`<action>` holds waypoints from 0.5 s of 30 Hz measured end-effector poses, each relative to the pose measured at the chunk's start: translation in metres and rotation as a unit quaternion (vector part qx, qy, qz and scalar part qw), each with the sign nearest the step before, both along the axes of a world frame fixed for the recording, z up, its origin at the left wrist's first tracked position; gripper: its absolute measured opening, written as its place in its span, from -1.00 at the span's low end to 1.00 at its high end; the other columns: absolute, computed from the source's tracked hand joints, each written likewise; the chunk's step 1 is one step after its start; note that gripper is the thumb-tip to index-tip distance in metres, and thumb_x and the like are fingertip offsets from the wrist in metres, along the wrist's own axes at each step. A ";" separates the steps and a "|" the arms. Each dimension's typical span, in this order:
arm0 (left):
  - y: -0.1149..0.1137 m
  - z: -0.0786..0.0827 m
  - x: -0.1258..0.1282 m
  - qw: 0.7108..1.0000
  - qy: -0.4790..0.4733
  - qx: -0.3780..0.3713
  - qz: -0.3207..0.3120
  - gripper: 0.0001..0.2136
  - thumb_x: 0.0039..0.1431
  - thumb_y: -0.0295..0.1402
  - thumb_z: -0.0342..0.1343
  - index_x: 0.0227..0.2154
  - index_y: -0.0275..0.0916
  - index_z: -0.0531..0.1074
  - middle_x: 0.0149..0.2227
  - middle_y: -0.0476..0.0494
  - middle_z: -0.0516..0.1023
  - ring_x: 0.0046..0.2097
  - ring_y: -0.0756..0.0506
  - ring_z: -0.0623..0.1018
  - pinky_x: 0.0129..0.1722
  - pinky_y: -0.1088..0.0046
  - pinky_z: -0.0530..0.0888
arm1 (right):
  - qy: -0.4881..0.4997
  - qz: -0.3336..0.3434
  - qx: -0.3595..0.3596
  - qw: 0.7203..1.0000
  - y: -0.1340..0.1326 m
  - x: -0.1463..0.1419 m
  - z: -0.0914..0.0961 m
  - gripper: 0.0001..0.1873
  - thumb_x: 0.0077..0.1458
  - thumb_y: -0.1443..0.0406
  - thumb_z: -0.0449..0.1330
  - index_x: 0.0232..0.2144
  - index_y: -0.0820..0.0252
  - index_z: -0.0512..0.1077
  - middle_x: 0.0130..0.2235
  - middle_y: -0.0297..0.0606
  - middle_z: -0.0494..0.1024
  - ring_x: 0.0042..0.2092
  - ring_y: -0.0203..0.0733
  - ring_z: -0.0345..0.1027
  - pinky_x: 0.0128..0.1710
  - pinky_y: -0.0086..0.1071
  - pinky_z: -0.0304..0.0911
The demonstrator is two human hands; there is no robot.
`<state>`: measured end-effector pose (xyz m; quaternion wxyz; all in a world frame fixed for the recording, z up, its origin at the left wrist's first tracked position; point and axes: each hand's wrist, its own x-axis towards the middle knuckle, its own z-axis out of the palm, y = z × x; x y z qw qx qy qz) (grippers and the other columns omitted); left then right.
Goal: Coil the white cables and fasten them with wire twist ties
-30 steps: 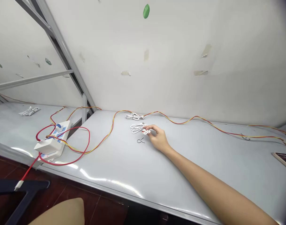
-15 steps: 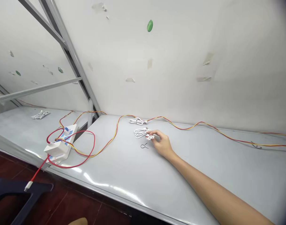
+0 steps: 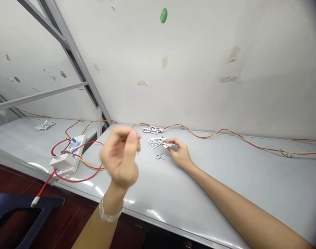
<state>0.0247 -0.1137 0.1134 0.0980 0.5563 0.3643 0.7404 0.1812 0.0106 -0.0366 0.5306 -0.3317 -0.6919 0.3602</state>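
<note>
White cable bundle (image 3: 155,142) sits on the grey table (image 3: 204,186) close to the wall, and the right hand (image 3: 180,153) is still on it, fingertips pinched around its near end, just where they were a moment ago. Big change now: the left hand (image 3: 121,159) has swung up into view, where a second ago only the right arm was out there. It's raised above the table edge, well short of the bundle, fingers curled in. It's blurred with motion, so I can't tell whether it grips anything. A bracelet (image 3: 109,213) shows at its wrist. So two hands are in play around this bundle, not one. A small black wire tie (image 3: 160,157) lies loose just in front of the bundle, untouched. A second white bundle (image 3: 152,130) rests behind it, by the red-and-yellow wire (image 3: 212,133). The power strip (image 3: 67,156) sits off left.
</note>
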 end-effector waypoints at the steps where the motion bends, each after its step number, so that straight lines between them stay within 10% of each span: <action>1: 0.018 -0.007 -0.002 0.999 0.031 -0.030 -0.003 -0.84 0.25 -0.27 0.15 -0.41 -0.22 0.44 -0.51 0.01 0.40 -0.47 0.05 0.39 -0.44 0.52 0.39 | 0.000 0.001 -0.008 1.000 -0.001 0.000 0.001 -0.92 0.11 0.31 0.20 -0.28 0.11 0.47 -0.12 -0.20 0.64 0.00 -0.05 0.51 0.10 -0.10 0.31; 7: 0.114 -0.083 -0.021 0.949 0.192 -0.241 -0.068 -0.87 0.13 -0.31 0.19 -0.31 -0.24 0.51 -0.43 -0.06 0.51 -0.45 0.03 0.44 -0.46 0.52 0.38 | 0.020 0.004 -0.017 1.000 -0.001 -0.001 0.003 -0.93 0.10 0.32 0.22 -0.30 0.10 0.47 -0.17 -0.24 0.64 -0.06 -0.07 0.51 0.06 -0.13 0.33; 11: 0.116 -0.121 -0.022 0.933 0.215 -0.274 -0.092 -0.82 0.11 -0.35 0.17 -0.23 -0.25 0.55 -0.30 -0.13 0.56 -0.42 0.02 0.48 -0.43 0.49 0.43 | 0.032 -0.014 -0.032 0.999 0.005 -0.001 0.000 -0.89 0.03 0.29 0.28 -0.32 0.11 0.48 -0.24 -0.25 0.61 -0.15 -0.09 0.49 -0.02 -0.14 0.35; 15: 0.108 -0.125 -0.017 0.924 0.194 -0.303 -0.128 -0.73 0.07 -0.38 0.21 -0.14 -0.28 0.55 -0.20 -0.21 0.58 -0.35 -0.01 0.54 -0.42 0.48 0.49 | 0.104 0.019 -0.102 0.989 0.010 -0.001 -0.001 -0.75 -0.08 0.27 0.37 -0.29 0.12 0.46 -0.27 -0.26 0.60 -0.21 -0.11 0.51 -0.11 -0.19 0.40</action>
